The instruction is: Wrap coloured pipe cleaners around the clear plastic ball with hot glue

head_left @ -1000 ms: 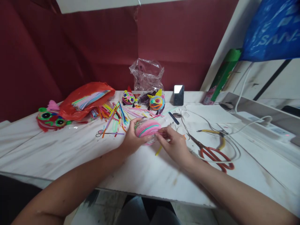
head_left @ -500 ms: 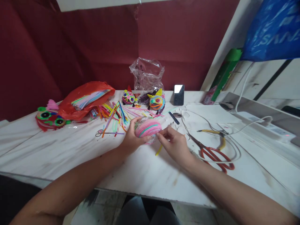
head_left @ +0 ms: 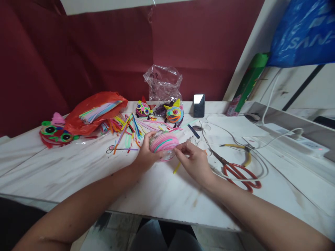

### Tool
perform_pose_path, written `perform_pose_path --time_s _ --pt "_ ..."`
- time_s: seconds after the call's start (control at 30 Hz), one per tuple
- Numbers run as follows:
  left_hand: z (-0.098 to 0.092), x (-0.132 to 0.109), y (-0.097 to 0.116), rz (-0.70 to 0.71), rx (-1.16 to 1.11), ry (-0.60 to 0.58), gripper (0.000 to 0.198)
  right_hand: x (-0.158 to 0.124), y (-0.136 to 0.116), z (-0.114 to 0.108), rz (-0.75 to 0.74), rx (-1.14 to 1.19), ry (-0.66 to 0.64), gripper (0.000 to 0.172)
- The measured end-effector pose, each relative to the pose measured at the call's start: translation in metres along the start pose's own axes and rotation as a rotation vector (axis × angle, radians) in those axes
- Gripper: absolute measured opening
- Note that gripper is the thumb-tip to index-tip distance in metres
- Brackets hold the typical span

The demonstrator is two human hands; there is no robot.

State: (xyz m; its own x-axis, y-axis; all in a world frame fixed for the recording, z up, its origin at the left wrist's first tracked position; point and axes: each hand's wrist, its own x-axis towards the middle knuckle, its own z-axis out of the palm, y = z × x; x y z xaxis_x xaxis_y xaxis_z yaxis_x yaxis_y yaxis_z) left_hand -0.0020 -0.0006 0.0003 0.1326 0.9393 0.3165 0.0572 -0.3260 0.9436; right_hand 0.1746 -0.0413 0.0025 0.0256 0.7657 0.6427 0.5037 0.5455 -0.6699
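Near the middle of the white table [head_left: 78,174], a little back from its near edge, the left hand [head_left: 144,157] cupped a pink ball wound with pipe cleaners [head_left: 163,142] from its left side and underneath, fingers wrapped round it. The right hand [head_left: 195,163] met the ball at its right side, thumb and fingertips pinched together on what looked like a loose strand end, though the strand itself was too small to make out. The ball looked light and springy, its fuzzy wire turns giving good grip but likely to slip out of line if squeezed hard, so the broad cupped hold across the windings seemed the safest place to take it. Behind it lay scattered pipe cleaner pieces [head_left: 125,129], with two small finished figures [head_left: 174,115] towards the far edge. Red-handled scissors [head_left: 235,171] lay to the right, just beside yellow-handled pliers [head_left: 242,153].
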Motion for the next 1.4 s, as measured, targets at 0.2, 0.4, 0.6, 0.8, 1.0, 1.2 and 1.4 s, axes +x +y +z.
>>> perform_pose_path --time_s 0.2,0.4,0.6,0.8,1.0,1.2,1.4 --pt "0.0000 0.0008 -0.0052 0.039 -0.089 -0.041 0.081 -0.0005 0.0015 0.0000 -0.024 -0.017 -0.009 0.017" --pt "0.0003 0.0003 -0.0101 0.037 -0.134 -0.038 0.081 -0.0002 0.0018 -0.0009 -0.019 -0.035 -0.020 0.016" --pt "-0.0015 0.0031 -0.0048 0.044 -0.122 -0.075 0.079 0.0003 0.0007 -0.0019 -0.014 -0.023 -0.040 0.015" --pt "0.0007 0.0012 -0.0023 0.000 -0.095 -0.034 0.074 -0.0015 0.0027 0.0008 -0.042 -0.049 -0.065 0.016" --pt "0.0000 0.0015 -0.0052 -0.010 -0.004 -0.031 0.077 -0.0006 0.0035 0.0024 -0.028 -0.024 -0.056 0.014" --pt "0.0007 0.0006 -0.0056 -0.099 -0.047 0.031 0.071 0.0020 0.0033 0.0017 0.078 0.081 -0.072 0.008" --pt "0.0053 0.0019 -0.0056 -0.229 -0.305 0.052 0.058 0.0072 -0.0010 -0.0049 0.110 0.133 -0.021 0.016"
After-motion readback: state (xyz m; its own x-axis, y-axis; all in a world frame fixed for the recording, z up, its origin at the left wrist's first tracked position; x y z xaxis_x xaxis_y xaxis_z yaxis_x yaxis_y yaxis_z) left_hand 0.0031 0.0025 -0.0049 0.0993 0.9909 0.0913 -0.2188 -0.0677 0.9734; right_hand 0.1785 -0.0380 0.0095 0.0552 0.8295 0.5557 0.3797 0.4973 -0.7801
